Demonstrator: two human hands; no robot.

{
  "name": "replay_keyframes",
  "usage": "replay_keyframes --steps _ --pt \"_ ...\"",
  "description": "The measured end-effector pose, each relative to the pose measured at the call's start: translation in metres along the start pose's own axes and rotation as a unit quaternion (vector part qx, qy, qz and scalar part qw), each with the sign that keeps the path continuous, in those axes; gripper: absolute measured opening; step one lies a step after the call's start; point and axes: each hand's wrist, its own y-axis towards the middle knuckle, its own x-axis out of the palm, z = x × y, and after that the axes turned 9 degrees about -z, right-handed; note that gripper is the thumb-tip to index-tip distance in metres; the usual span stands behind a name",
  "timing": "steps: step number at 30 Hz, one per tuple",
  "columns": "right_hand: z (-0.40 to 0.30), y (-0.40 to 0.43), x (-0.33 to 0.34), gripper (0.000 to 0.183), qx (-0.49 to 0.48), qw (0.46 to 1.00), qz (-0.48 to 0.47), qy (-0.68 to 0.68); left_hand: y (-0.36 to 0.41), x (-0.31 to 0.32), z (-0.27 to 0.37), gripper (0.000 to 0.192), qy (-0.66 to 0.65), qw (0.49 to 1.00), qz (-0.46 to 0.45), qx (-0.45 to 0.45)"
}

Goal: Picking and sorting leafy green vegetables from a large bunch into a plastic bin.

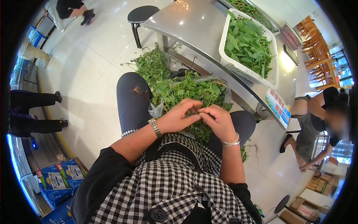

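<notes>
My left hand (179, 116) and my right hand (218, 121) meet over my lap, fingertips nearly touching. Between them they pinch a thin leafy stem (207, 105), partly hidden by the fingers. Beneath and beyond the hands, a heap of leafy green stems (184, 91) lies in a clear plastic bag (156, 109) between my knees. A loose stem with brown roots (139, 90) rests on my left thigh. Some greens hang below the hands, over the checked apron (170, 179).
A steel table (193, 25) bears a white plastic basket of picked leaves (247, 46) and a printed card (278, 107). More greens (152, 64) lie on the floor beside a black stool (143, 14). A seated person (304, 120) is at right; several people stand at left.
</notes>
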Motion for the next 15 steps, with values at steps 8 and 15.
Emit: replay_keyframes --steps 8,15 --pt "-0.008 0.003 0.013 0.01 -0.069 0.989 0.023 -0.129 0.018 0.002 0.017 0.021 -0.22 0.976 0.003 -0.007" --pt "-0.011 -0.005 0.008 0.009 -0.102 0.985 -0.017 -0.141 0.022 0.003 0.018 0.018 -0.529 0.847 0.046 -0.028"
